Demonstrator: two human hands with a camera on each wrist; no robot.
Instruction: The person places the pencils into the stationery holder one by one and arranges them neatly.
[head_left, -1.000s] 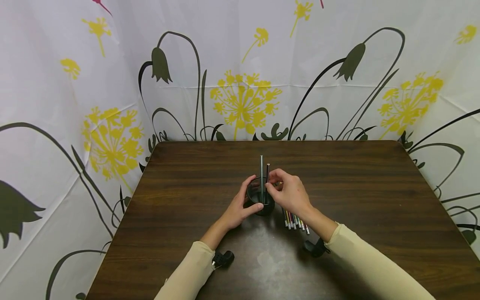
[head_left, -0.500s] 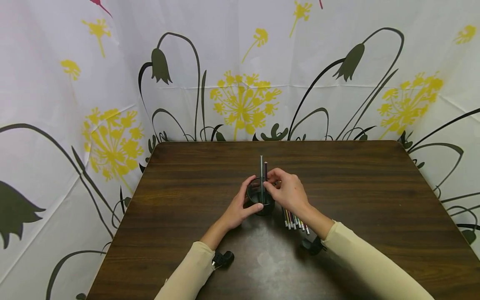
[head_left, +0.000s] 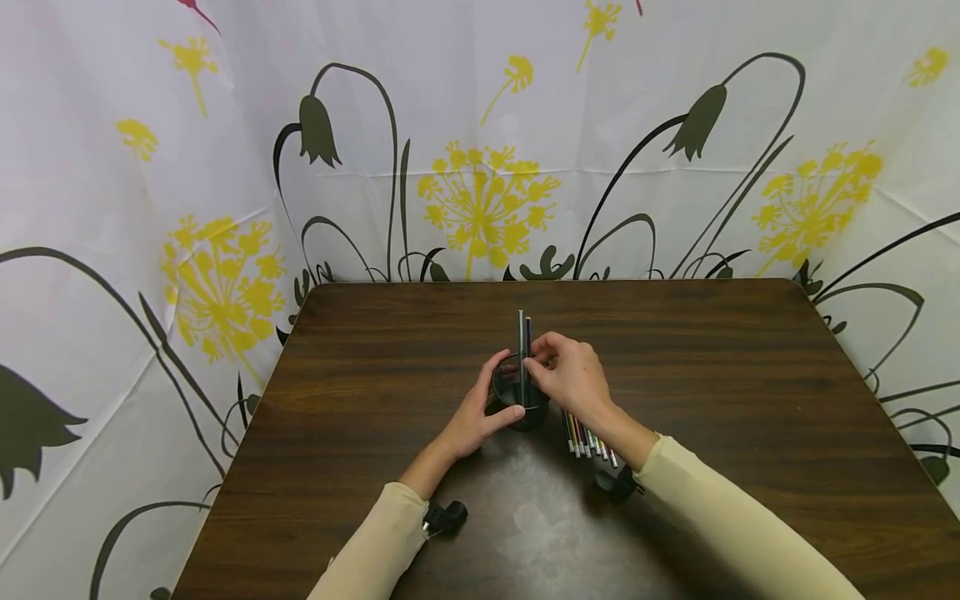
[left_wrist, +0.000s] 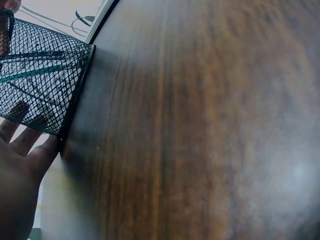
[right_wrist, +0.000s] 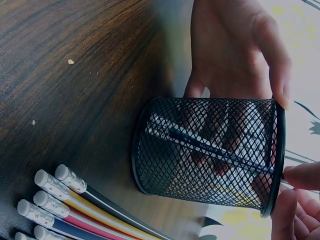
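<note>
A black wire-mesh pencil cup (right_wrist: 212, 155) stands upright on the table. My left hand (head_left: 474, 421) wraps around its left side, thumb near the front rim and fingers spread behind the mesh. Inside the cup, a teal-grey pencil (head_left: 521, 337) stands tall. Right beside it is a dark pencil (head_left: 528, 331), pinched between the thumb and index finger of my right hand (head_left: 576, 379) at the cup's rim; its lower part shows through the mesh in the right wrist view. Several striped pencils (head_left: 587, 442) with white erasers lie side by side under my right wrist, partly hidden by it.
The wooden table (head_left: 375, 358) carries the cup and the loose pencils. A flower-printed curtain (head_left: 472, 108) hangs behind and at both sides. Each wrist wears a small black camera (head_left: 447, 517) close over the tabletop. Tiny pale specks (right_wrist: 71, 62) dot the wood.
My right hand has shifted slightly left, bringing the dark pencil closer to the teal-grey one. That pencil's top also stands higher in view than before. My left hand keeps its hold on the cup.
</note>
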